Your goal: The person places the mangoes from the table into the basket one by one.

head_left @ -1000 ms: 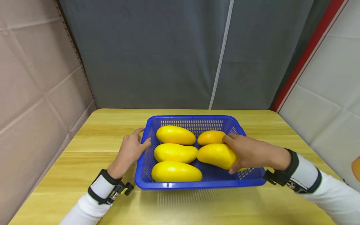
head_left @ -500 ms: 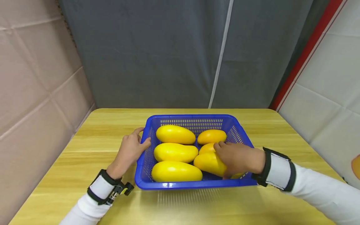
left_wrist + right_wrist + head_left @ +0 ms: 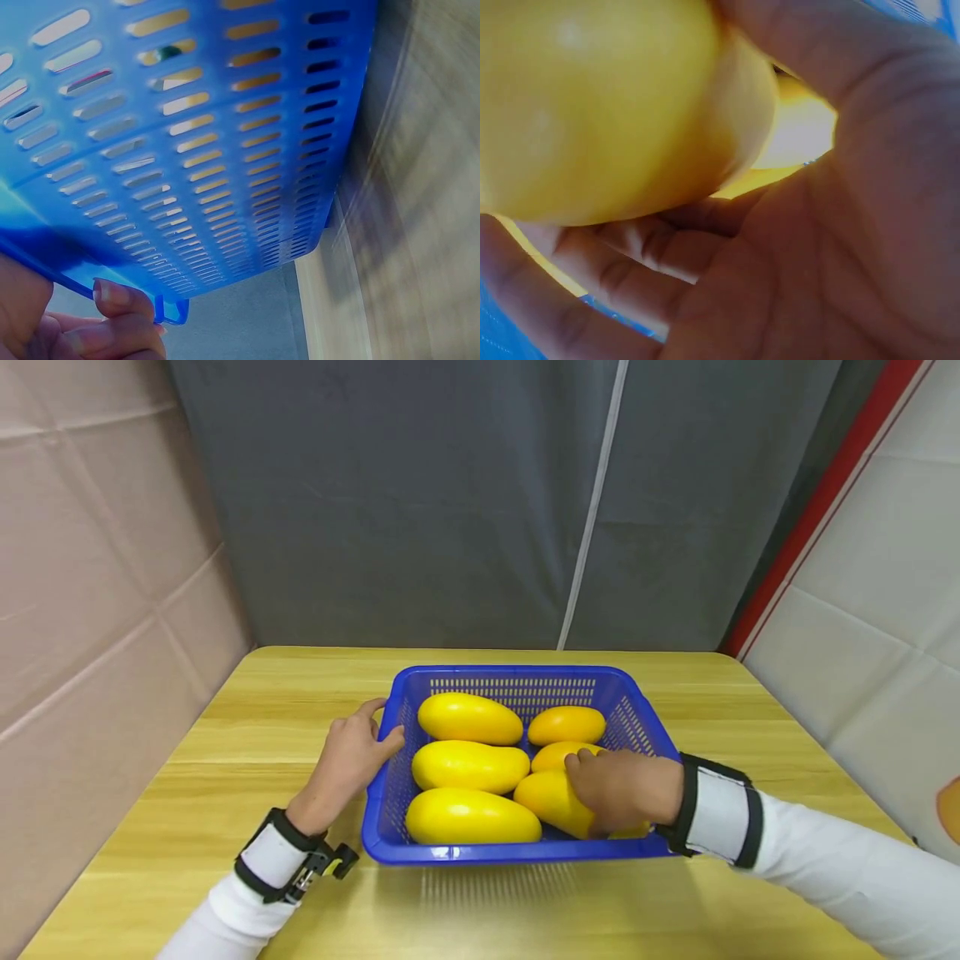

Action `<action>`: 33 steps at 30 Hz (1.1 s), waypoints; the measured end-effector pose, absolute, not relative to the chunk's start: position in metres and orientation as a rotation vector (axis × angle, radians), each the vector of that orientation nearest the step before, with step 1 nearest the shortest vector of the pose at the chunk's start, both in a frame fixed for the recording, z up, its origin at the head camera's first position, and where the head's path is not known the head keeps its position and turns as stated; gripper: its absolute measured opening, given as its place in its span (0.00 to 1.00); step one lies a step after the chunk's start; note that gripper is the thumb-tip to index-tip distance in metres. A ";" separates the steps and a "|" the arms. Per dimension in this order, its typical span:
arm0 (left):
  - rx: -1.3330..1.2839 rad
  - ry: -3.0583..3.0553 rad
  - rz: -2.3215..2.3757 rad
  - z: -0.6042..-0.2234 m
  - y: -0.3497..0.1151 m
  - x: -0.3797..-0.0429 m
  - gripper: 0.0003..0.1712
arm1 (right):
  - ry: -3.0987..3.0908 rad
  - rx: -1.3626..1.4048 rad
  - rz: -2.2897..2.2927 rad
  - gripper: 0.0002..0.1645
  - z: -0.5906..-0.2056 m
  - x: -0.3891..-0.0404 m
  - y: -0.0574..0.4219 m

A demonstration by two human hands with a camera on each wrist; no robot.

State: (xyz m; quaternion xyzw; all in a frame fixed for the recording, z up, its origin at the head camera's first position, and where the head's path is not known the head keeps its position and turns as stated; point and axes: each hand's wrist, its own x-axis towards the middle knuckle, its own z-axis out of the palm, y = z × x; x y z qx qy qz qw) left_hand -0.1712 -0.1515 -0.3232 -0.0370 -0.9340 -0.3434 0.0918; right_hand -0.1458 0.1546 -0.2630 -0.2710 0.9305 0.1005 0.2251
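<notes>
A blue plastic basket (image 3: 480,854) with slotted walls holds several yellow mangoes. My left hand (image 3: 347,768) grips its left rim, thumb over the top; the left wrist view shows curled fingers (image 3: 124,330) under the rim. In the basket's front right part, my right hand (image 3: 626,789) holds a mango (image 3: 551,797), its right end hidden by the hand. Thumb and fingers curve round that mango (image 3: 615,112) in the right wrist view. Just behind it lies another mango (image 3: 558,754), partly covered by the fingers.
On the basket's left side three mangoes (image 3: 471,766) lie in a column. One smaller mango (image 3: 566,725) sits at the back right. The wooden table (image 3: 300,693) ends at a grey curtain (image 3: 390,527), with pale walls either side.
My right hand has moved left and lower with the mango, toward the basket's front. The mango behind it has come into view. The left hand stays on the rim.
</notes>
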 end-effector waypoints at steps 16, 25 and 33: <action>-0.109 -2.787 -1.011 -0.320 -0.152 -0.169 0.34 | 2.545 -0.799 0.303 0.37 -0.249 -0.145 0.158; -0.193 -2.707 -0.818 -0.314 -0.163 -0.171 0.40 | 2.633 -0.951 0.291 0.33 -0.247 -0.148 0.163; -0.641 -2.540 -0.272 -0.274 -0.188 -0.158 0.50 | 2.920 -1.437 -0.055 0.42 -0.231 -0.142 0.213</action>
